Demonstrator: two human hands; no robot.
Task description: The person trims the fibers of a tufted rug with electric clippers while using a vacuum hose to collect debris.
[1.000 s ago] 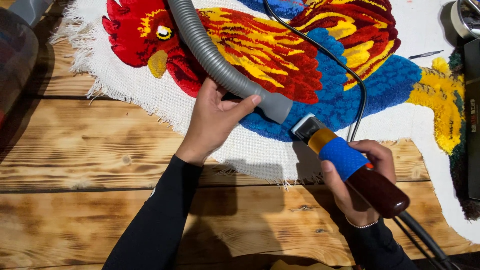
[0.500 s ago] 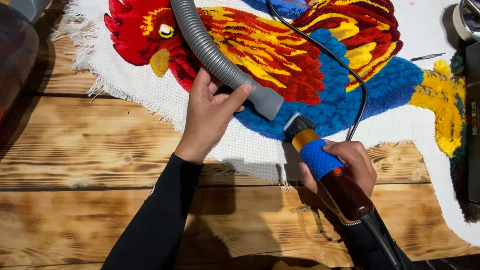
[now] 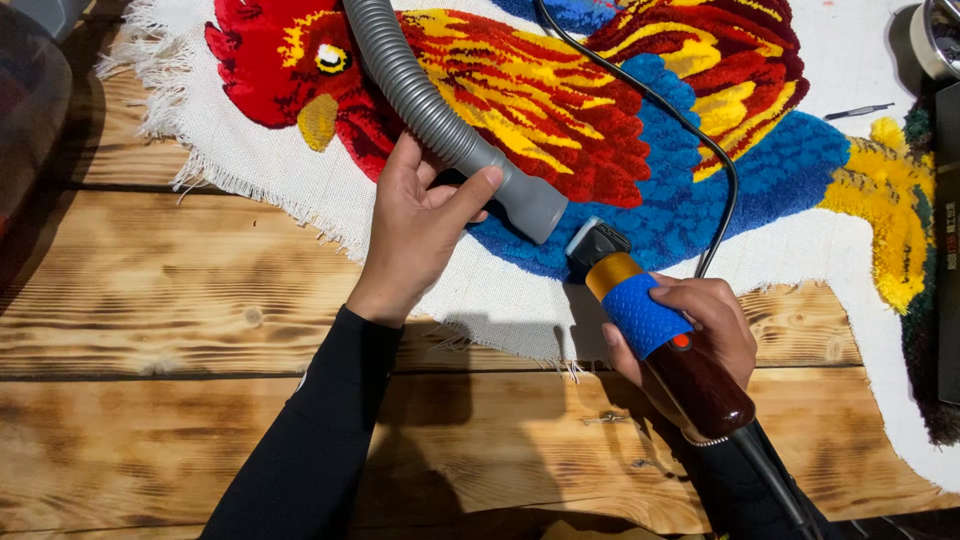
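Tufted rooster rug [image 3: 620, 130] on wooden table [image 3: 180, 320]; left hand [image 3: 420, 225] grips grey vacuum hose [image 3: 440, 120], right hand [image 3: 700, 330] holds electric clipper [image 3: 650, 320] at blue edge. Risk: blade gouges pile or snags black cord [image 3: 690, 130]

1 rooster rug [image 3: 620, 110], 1 vac hose [image 3: 420, 100], 1 clipper [image 3: 650, 320], 2 hands.
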